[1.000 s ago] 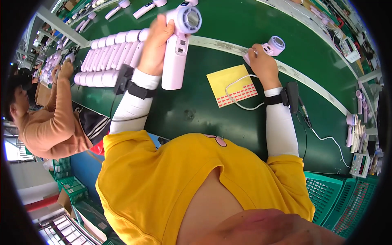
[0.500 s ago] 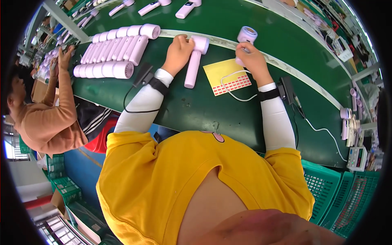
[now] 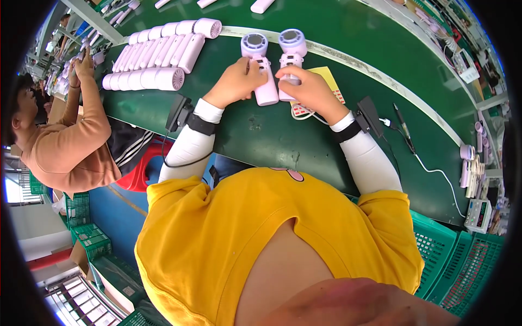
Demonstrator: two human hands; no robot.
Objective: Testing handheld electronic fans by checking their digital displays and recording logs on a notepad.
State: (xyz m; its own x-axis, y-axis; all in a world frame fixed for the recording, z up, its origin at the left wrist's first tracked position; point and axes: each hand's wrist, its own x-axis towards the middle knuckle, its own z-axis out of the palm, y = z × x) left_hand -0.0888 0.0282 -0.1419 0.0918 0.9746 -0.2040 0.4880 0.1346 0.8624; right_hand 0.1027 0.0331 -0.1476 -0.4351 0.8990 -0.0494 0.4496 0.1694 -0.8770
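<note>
1. My left fingers [image 3: 255, 77] are clamped on the left fan [image 3: 267, 94], a pale pink handheld one, gripping its handle from the left side. The butt of the handle shows to the right of them and nearer my body.
2. That fan's round head sits just beyond those fingers, its grille turned upward.
3. My right fingers [image 3: 296, 72] bend over the handle of the right fan [image 3: 292, 40]. Thumb and forefinger stand apart with part of the handle showing between; I cannot tell whether they pinch it or only rest there.
4. This fan's head lies farther from me than the fingers, grille up, just beside the other head. Both handles are between my two hands.
5. A yellow sheet [image 3: 329, 79] with red marks lies partly hidden by my right hand, and a white cable [image 3: 300, 115] loops on my side of those fingers.
6. Well to the left of my left fingers, a row of fans [image 3: 163, 51] lies packed on the green bench [image 3: 244, 138].
7. Well to the right of my right fingers is a dark pen-like tool [image 3: 403, 128].
</note>
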